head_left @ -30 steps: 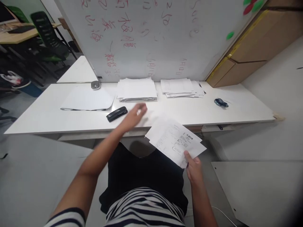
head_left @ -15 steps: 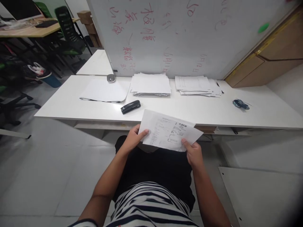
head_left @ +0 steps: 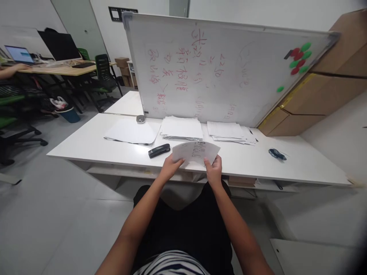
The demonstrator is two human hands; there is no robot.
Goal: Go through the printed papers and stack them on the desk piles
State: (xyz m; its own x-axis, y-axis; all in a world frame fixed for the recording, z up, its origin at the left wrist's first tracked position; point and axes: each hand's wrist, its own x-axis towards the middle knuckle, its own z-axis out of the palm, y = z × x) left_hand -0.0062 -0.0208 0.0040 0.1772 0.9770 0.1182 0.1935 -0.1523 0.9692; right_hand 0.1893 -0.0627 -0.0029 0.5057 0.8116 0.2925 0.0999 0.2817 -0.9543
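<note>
Both hands grip printed sheets of paper [head_left: 190,152], curved and standing up at the desk's front edge. My left hand [head_left: 171,167] pinches the left side with the thumb on the near face. On the right side, my right hand [head_left: 213,170] holds them the same way. Just left of the sheets lies a black stapler [head_left: 159,150] on the white desk [head_left: 86,147]. Behind them are a thick paper stack [head_left: 182,128] and a second paper stack [head_left: 228,131]. How many sheets I hold cannot be made out.
A whiteboard [head_left: 172,42] with red writing stands along the desk's back. Some sheets [head_left: 132,131] lie at the left under a grey mouse [head_left: 140,119]. A dark blue object [head_left: 277,154] sits at the right, near cardboard boxes [head_left: 301,95]. Another person's arm [head_left: 14,70] shows far left.
The sheets have moved forward to the desk edge and are now curved upright, with my hands closer together. My view has tilted up, showing more of the whiteboard.
</note>
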